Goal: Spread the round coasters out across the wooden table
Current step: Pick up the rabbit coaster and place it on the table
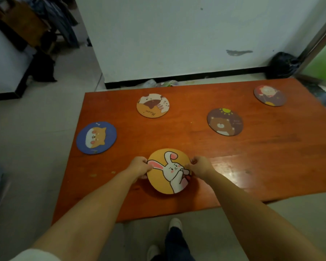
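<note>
A yellow round coaster with a white rabbit [162, 176] lies near the front of the wooden table [252, 157]. My left hand [138, 166] grips its left edge and my right hand [200, 166] grips its right edge. Whether it rests flat or is slightly lifted I cannot tell. Several other coasters lie apart on the table: a blue one with a dog [96, 137] at the left edge, an orange cat one [152, 105] at the back, a brown bear one [225, 121] right of centre, and a dark one [269, 95] at the far right.
The table's front edge runs just above my shoes [174, 224]. A white wall with a black skirting [177, 78] stands behind the table. A black bag [281, 65] sits on the floor at the back right, and dark clutter [43, 66] at the back left.
</note>
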